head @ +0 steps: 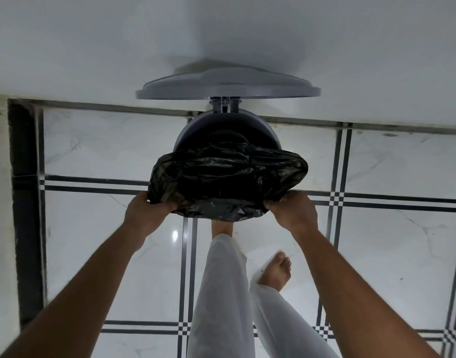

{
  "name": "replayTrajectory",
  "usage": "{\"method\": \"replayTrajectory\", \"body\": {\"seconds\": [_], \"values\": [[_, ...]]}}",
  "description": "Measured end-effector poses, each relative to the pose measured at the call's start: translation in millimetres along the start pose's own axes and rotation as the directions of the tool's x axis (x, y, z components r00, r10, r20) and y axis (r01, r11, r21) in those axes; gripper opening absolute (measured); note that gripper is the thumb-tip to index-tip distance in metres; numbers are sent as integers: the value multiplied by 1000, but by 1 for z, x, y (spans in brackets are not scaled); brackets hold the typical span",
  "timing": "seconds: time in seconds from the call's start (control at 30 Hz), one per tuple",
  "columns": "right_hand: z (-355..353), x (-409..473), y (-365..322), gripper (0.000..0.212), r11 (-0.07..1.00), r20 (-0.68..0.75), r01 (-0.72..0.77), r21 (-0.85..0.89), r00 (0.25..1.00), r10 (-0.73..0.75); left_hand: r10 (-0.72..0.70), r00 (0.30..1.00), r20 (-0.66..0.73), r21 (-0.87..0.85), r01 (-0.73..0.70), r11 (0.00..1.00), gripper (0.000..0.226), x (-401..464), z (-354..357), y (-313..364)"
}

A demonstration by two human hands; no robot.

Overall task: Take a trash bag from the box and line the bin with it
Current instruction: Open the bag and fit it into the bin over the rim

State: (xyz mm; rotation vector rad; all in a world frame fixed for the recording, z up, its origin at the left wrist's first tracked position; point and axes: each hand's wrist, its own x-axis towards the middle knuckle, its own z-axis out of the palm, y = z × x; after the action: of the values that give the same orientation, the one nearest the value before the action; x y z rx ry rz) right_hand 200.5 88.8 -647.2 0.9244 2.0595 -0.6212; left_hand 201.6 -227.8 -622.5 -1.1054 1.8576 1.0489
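White marble-look floor tiles [113, 151] with dark striped borders run up to a pale wall, and the grey pedal bin [269, 134] stands at the floor's far edge against that wall, its lid [228, 86] tipped up and back. Over the bin's near side spreads the black trash bag [227, 174], thin, glossy and heavily crinkled, its mouth stretched wide; the far rim of the bin is not yet covered. The left hand [147, 210] grips the bag's near-left edge with fingers curled under the film, and the right hand [291, 210] pinches the near-right edge the same way. A bare foot [221, 227] is planted at the bin's base, seemingly on the pedal, the other foot [276, 271] set back on the tiles.

The film looks flimsy enough to tear if pulled hard against the rim. Should the foot lift, the lid would likely drop onto the bag and hands. An uneven pull could slip the mouth off one side.
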Motion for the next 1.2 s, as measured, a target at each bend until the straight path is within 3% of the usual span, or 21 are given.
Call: {"method": "replayTrajectory", "body": {"seconds": [0.1,0.23,0.33,0.43,0.57,0.67,0.87,1.0,1.07,1.17,1.2], "values": [[-6,6,3,27,1000,29,-20,-2,999,20,-68,998,8,75,67,995,14,4,-2,-12],[-2,10,8,15,991,122,-116,74,987,106,-174,982,70,41,171,984,22,9,0,-23],[3,8,9,12,986,87,-133,101,988,124,-220,971,93,37,218,975,17,12,5,-27],[10,9,9,14,935,99,-202,291,979,181,-309,945,105,-41,314,948,13,16,10,-28],[12,19,8,10,729,169,-310,610,950,262,-395,903,166,-243,426,872,9,26,15,-29],[9,23,5,20,608,224,-317,728,948,225,-361,896,259,-438,442,783,11,27,13,-24],[-10,29,-10,18,550,146,-231,803,970,195,-198,941,276,-638,334,694,32,33,-5,-7],[-21,31,-22,32,770,-168,-39,637,968,188,-104,944,313,-580,277,766,28,33,-23,17],[-28,32,-28,27,807,-250,37,589,958,139,-97,945,313,-532,258,807,30,36,-29,30],[-42,36,-41,3,696,-122,-27,718,979,164,-116,947,299,-480,255,840,32,39,-35,50],[-45,37,-46,8,639,-68,-56,767,984,167,-116,951,285,-451,240,860,26,41,-35,56]]}}
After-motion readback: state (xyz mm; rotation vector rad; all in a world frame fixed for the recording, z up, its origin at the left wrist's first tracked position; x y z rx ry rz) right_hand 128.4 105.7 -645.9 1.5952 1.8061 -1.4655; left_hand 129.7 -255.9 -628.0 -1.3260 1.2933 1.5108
